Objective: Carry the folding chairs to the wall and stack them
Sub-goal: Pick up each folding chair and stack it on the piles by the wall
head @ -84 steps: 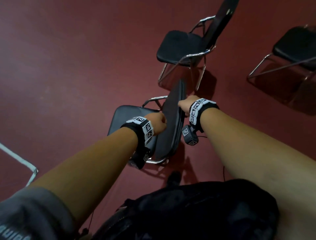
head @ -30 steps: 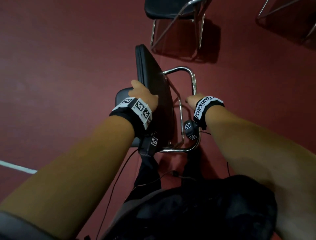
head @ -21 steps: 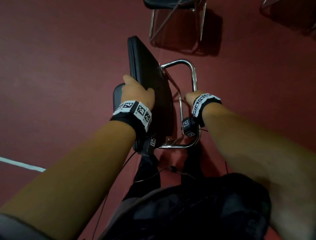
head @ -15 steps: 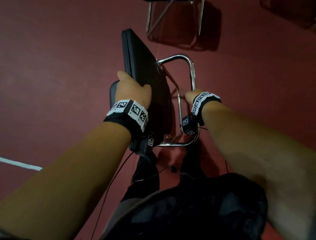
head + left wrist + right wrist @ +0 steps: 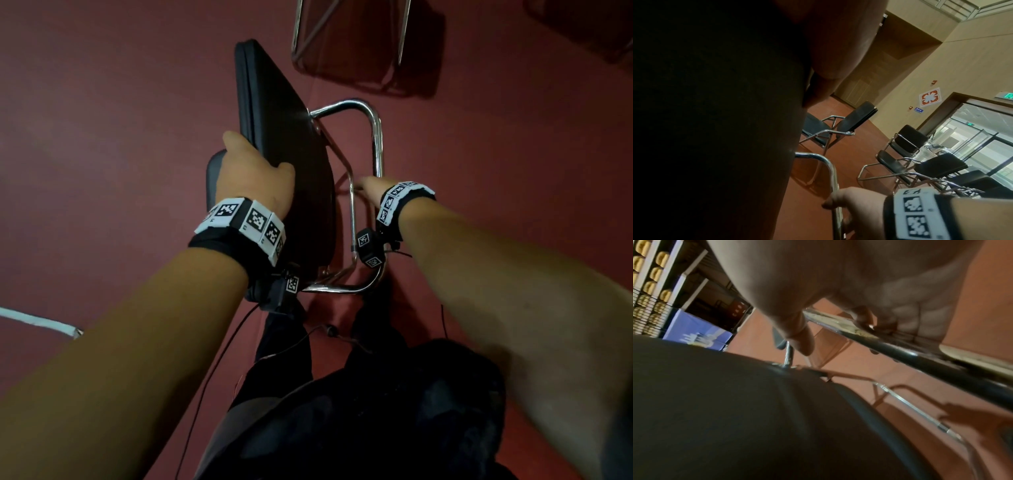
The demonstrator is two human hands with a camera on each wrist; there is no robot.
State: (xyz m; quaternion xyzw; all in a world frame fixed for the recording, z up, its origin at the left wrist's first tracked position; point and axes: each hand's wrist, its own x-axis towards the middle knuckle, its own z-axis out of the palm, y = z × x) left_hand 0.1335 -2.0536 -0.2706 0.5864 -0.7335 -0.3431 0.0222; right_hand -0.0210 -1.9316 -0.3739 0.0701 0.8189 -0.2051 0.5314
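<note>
Chair in hand: a folded black folding chair (image 5: 291, 164), held on edge in front of my legs above the red floor (image 5: 102, 120), its padded panels pressed together and its chrome frame (image 5: 376, 137) out to my right.
Left grip: my left hand (image 5: 255, 181) wraps over the top edge of the black padding, thumb on the side facing me, fingers curled over the far side.
Right grip: my right hand (image 5: 371, 185) is closed round the chrome tube of the frame; the left wrist view shows its thumb and fingers circling the tube (image 5: 854, 206).
Wrists: both carry bands with black-and-white markers, each with a small camera below.
Other chairs: one unfolded black chair (image 5: 838, 125) stands just ahead of me, with only its chrome legs in the head view; more black chairs (image 5: 920, 164) stand further right, near a glass doorway (image 5: 982, 138).
Walls: tan panels (image 5: 941, 56) beyond the chairs.
Floor mark: a white line (image 5: 37, 322) at my left.
</note>
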